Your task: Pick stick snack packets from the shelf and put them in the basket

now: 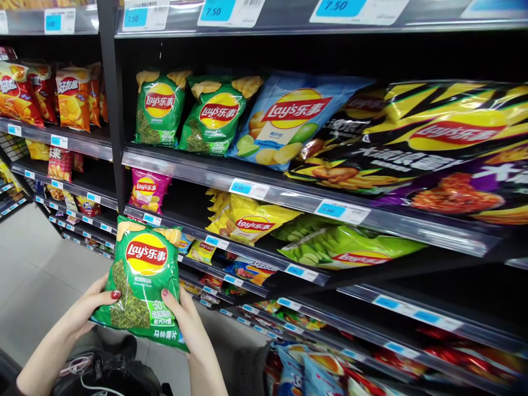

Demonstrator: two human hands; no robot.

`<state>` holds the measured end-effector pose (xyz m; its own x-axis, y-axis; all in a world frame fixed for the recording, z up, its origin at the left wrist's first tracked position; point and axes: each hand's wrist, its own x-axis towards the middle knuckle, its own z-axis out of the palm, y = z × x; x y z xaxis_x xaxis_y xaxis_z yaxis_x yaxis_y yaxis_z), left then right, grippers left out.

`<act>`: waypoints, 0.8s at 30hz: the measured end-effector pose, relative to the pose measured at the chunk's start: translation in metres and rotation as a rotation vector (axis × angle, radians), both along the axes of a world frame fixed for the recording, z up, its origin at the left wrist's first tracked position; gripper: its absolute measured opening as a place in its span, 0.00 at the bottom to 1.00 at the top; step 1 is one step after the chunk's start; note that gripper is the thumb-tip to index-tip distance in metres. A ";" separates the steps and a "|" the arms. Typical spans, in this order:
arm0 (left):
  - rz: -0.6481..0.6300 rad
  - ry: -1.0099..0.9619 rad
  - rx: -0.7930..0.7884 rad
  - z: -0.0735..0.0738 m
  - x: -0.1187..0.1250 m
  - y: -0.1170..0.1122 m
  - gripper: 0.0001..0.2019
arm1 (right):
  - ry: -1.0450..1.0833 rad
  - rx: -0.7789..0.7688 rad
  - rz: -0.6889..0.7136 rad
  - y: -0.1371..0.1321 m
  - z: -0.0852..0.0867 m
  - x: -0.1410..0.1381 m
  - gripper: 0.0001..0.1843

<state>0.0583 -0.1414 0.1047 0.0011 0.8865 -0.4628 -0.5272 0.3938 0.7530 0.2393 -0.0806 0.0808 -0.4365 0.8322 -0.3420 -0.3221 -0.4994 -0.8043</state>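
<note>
I hold a green Lay's crisp bag [142, 280] upright in front of the shelves, low at the left. My left hand [88, 311] grips its lower left edge, thumb on the front. My right hand [187, 324] grips its lower right edge, thumb likewise on the front. Both hands are closed on the bag. Two matching green Lay's bags [160, 107] stand on the shelf above.
Dark shelving [264, 190] with blue price tags runs from left to right. It carries a light blue Lay's bag [284, 124], black and yellow bags [412, 137], a pink bag [147, 190], a yellow bag [247, 220] and orange bags [74, 96]. Grey floor [28, 264] lies at the left.
</note>
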 end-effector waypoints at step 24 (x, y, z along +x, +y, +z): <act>-0.004 0.018 -0.007 -0.004 0.001 -0.018 0.29 | 0.020 -0.033 0.012 -0.015 -0.005 0.002 0.27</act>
